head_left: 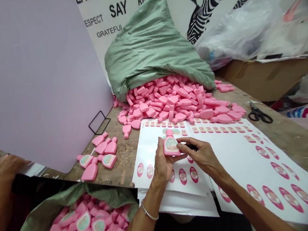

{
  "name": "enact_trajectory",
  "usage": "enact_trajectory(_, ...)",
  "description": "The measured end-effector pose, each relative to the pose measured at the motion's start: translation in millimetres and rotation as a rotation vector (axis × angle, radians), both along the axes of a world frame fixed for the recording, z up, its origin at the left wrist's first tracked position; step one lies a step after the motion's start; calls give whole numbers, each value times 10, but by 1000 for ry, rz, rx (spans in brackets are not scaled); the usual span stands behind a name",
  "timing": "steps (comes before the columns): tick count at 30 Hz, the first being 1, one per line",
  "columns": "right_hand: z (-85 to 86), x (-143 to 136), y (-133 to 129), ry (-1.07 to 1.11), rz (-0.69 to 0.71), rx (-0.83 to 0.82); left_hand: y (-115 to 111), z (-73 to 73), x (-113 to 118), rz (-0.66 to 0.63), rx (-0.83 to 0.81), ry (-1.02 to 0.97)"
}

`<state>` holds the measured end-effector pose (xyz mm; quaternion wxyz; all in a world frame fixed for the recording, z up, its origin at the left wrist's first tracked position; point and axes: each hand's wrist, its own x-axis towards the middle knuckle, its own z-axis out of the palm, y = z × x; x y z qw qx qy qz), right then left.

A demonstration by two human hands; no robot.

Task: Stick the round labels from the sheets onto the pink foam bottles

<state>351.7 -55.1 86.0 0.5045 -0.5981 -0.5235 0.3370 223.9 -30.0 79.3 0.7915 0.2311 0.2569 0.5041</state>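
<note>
A small pink bottle (169, 134) with a pale green label on its front is held upright above the sticker sheets. My left hand (163, 164), a bangle on its wrist, is closed around the bottle from the left and below. The fingers of my right hand (198, 153) touch the label's right edge, and a dark, thin object (192, 147) is held in that hand. Below lie white sticker sheets (155, 138) with pink oval labels, and more sheets (226, 156) spread to the right.
Pink bottles (168, 100) spill from a green sack (151, 48). Several bottles (103, 148) lie left of the sheets. A lower sack (117, 196) holds labelled bottles. Scissors (259, 114) lie right, a wire stand (99, 122) left. Another person's hand (7, 166) is beyond the pale board (41, 74).
</note>
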Motion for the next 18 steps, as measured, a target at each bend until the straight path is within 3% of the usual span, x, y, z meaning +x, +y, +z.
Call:
enact_trajectory(13, 111, 16, 11, 134, 43, -137, -12, 28, -7, 8, 8, 54)
enact_trajectory(18, 87, -2, 8, 103, 44, -102, -12, 5, -15, 9, -7, 42)
